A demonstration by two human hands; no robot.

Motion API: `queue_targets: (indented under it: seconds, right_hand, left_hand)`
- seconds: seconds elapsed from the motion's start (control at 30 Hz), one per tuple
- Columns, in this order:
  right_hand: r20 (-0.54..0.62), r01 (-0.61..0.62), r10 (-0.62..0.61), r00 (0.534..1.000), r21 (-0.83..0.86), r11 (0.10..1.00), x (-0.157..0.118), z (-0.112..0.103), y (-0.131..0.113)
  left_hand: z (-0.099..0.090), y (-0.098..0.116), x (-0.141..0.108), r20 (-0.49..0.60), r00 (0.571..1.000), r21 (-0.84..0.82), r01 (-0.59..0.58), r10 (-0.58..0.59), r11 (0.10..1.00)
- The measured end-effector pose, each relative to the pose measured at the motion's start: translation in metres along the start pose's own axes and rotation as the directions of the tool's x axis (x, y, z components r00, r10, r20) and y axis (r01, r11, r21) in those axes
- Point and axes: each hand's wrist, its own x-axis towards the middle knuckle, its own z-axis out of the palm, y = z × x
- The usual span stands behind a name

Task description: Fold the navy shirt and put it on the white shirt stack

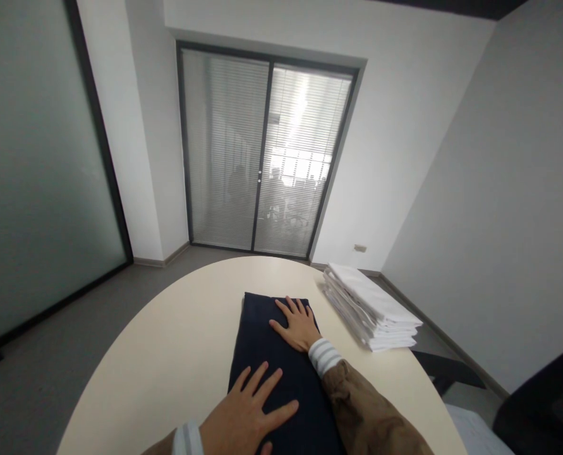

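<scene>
A dark navy piece of folded cloth (257,335) lies flat and lengthwise on a round cream table (167,354). Near its far right end, my right hand (298,327) rests on it with the fingers spread. Closer to me, my left hand (250,407) lies over the nearer part of the cloth, its fingers also apart. Neither hand grips anything. The near end of the cloth runs out of the bottom of the picture, partly covered by my left hand and right forearm.
To the right, a stack of folded white cloth (371,303) stands by the table's edge. A dark chair (546,398) is at the lower right, with something white beside it. Beyond the table are a glass door with blinds (224,158) and a frosted glass panel (39,158).
</scene>
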Motion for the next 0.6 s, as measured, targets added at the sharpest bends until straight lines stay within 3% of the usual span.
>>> queue_targets:
  seconds: [0.13, 0.23, 0.27, 0.33, 0.4, 0.47, 0.53, 0.6]
  right_hand:
    - [0.016, -0.001, 0.0, 1.0, 0.013, 1.0, 0.003, 0.005, 0.005]
    - [-0.008, 0.019, -0.018, 1.0, 0.005, 1.0, 0.002, 0.008, 0.008]
    - [-0.014, 0.021, -0.021, 1.0, 0.004, 1.0, 0.001, 0.008, 0.008]
    - [-0.023, 0.017, -0.017, 1.0, 0.004, 1.0, 0.0, 0.009, 0.008]
    - [-0.033, 0.009, -0.009, 0.999, 0.009, 1.0, -0.001, 0.01, 0.009]
    - [-0.041, 0.004, -0.003, 0.999, 0.015, 1.0, -0.001, 0.01, 0.009]
    - [-0.045, 0.004, -0.003, 0.999, 0.024, 1.0, -0.001, 0.011, 0.01]
    - [-0.047, 0.0, 0.002, 0.999, 0.039, 0.999, 0.0, 0.011, 0.013]
  left_hand:
    - [0.001, -0.002, 0.0, -0.013, 1.0, -0.001, -0.016, 0.016, 1.0]
    - [0.0, -0.008, 0.002, -0.198, 0.98, -0.103, -0.008, -0.013, 0.995]
    - [-0.001, -0.012, 0.006, -0.298, 0.953, -0.143, 0.016, -0.058, 0.99]
    - [-0.006, -0.027, 0.022, -0.484, 0.857, -0.204, 0.084, -0.175, 0.975]
    - [-0.011, -0.05, 0.047, -0.564, 0.794, -0.193, 0.143, -0.229, 0.971]
    - [-0.013, -0.076, 0.073, -0.597, 0.765, -0.153, 0.19, -0.244, 0.97]
    - [-0.011, -0.1, 0.094, -0.571, 0.776, -0.117, 0.245, -0.267, 0.962]
    - [-0.004, -0.116, 0.107, -0.484, 0.794, -0.13, 0.35, -0.368, 0.927]
